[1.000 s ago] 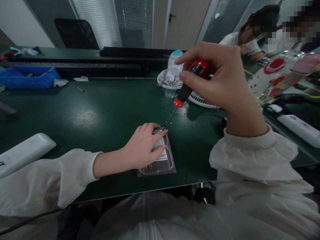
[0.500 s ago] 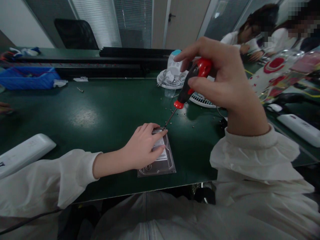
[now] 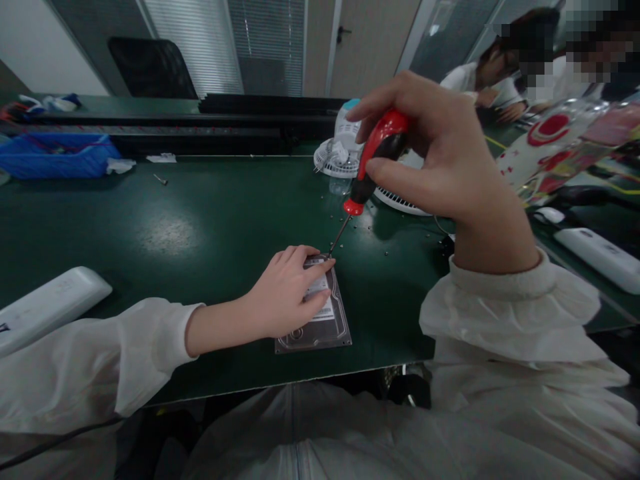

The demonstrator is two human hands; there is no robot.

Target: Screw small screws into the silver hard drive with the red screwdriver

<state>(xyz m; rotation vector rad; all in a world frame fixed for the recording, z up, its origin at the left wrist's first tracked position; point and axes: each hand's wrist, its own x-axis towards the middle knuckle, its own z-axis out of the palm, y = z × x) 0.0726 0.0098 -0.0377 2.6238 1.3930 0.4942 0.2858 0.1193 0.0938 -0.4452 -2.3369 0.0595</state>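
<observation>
While the left hand pins it flat, one hard drive sits near the table's front edge.
Left hand [image 3: 285,293]: fingers spread, pressing down on the hard drive [image 3: 320,320], not gripping it.
Right hand [image 3: 440,167]: fingers curled tight around the red-and-black handle of the one screwdriver [image 3: 373,163], held tilted.
Tip: down at the drive's far corner, just beyond the left fingertips.
Count: two hands, one drive, one screwdriver, two white fan grilles [image 3: 340,160] behind, tiny screws [image 3: 386,253] scattered nearby.
Surface: dark green table [image 3: 200,233], glossy.
Room: blue bin [image 3: 55,157] far left, black chair [image 3: 153,67], window blinds, other people [image 3: 500,67] seated at far right.
</observation>
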